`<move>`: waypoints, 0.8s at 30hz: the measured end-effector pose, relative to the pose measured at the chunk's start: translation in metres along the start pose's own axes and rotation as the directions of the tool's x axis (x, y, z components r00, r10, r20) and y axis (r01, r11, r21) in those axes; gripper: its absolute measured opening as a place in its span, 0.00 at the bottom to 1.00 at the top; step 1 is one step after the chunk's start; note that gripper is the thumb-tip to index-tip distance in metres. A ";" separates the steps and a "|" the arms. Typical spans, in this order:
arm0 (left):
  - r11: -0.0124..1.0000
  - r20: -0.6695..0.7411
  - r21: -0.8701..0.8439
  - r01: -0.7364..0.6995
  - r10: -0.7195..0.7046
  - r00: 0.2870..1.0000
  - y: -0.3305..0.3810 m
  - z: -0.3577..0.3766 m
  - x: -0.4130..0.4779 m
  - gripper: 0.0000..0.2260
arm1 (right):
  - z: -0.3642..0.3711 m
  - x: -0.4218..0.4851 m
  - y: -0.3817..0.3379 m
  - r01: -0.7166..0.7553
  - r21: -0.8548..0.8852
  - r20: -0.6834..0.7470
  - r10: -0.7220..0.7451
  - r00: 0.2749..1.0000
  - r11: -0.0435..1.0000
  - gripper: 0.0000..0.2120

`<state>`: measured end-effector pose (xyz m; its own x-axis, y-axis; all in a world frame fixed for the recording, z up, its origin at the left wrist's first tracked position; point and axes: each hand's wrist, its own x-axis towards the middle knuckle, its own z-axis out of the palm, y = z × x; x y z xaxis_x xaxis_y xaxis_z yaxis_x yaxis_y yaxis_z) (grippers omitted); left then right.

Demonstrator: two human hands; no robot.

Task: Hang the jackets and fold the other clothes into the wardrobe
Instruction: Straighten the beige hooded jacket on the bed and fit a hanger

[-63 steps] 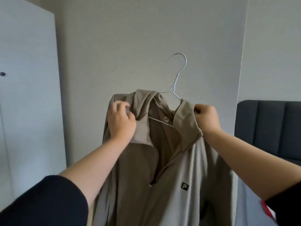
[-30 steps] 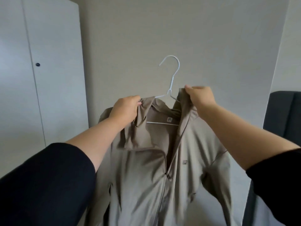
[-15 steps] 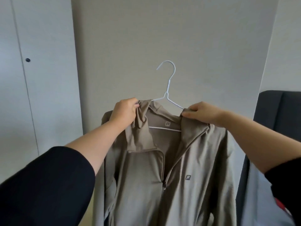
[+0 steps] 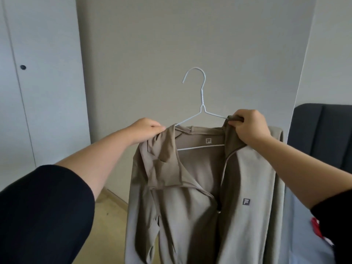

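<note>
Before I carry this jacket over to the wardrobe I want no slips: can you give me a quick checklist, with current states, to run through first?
1. Left hand grips the jacket at the shoulder: ok.
2. Right hand grips the collar top: ok.
3. Hanger sits inside the neck, hook free and upright: ok.
4. Collar lies flat: not ok, the flap below the left hand is folded over and crumpled.
5. Wardrobe door open: not ok, it is shut.
6. Rail inside ready: cannot tell, hidden.
</note>
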<state>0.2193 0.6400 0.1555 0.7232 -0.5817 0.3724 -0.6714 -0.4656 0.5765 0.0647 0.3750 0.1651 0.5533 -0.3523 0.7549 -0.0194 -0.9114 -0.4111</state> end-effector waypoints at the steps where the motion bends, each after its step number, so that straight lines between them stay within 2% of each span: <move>1: 0.999 0.008 -0.045 -0.026 0.027 1.000 0.006 0.002 0.000 0.06 | 0.000 -0.002 0.002 0.002 0.007 -0.004 -0.002 1.000 1.000 0.03; 2: 0.998 0.026 -0.040 -0.044 0.045 0.999 0.012 0.005 0.001 0.05 | 0.000 -0.003 0.003 -0.003 0.012 -0.012 0.003 1.000 1.000 0.03; 4: 0.985 0.061 0.157 -0.067 0.058 0.996 0.024 0.016 0.005 0.13 | 0.000 -0.005 0.004 -0.033 0.009 -0.052 0.034 0.998 0.999 0.02; 5: 0.961 0.033 0.270 -0.066 0.059 0.998 0.029 0.022 0.008 0.18 | 0.000 -0.006 0.005 -0.055 0.000 -0.085 0.055 0.995 0.998 0.02; 7: 0.936 -0.083 0.346 -0.059 0.093 0.992 0.040 0.033 0.013 0.20 | -0.004 -0.008 0.008 -0.106 -0.011 -0.161 0.103 0.982 0.994 0.04; 11: 0.937 -0.347 0.350 -0.016 0.146 0.927 0.078 0.047 0.020 0.14 | -0.030 -0.004 0.008 -0.155 -0.003 -0.288 0.147 0.946 0.988 0.08; 14: 0.935 -0.469 0.351 -0.044 0.216 0.856 0.123 0.046 0.025 0.10 | -0.070 0.006 0.005 -0.161 -0.039 -0.403 0.131 0.906 0.986 0.08; 20: 0.912 -0.544 0.360 -0.195 0.375 0.750 0.225 0.022 0.023 0.12 | -0.175 0.023 -0.015 -0.154 -0.146 -0.575 0.043 0.817 0.977 0.08; 24: 0.894 -0.571 0.351 -0.277 0.439 0.693 0.279 0.010 0.010 0.12 | -0.242 0.016 -0.032 -0.129 -0.194 -0.629 -0.022 0.777 0.973 0.09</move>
<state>0.0373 0.4980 0.3128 0.2988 -0.2267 0.9270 -0.8578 -0.4895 0.1568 -0.1277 0.3469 0.3143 -0.0932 -0.3873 0.9172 -0.2517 -0.8822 -0.3980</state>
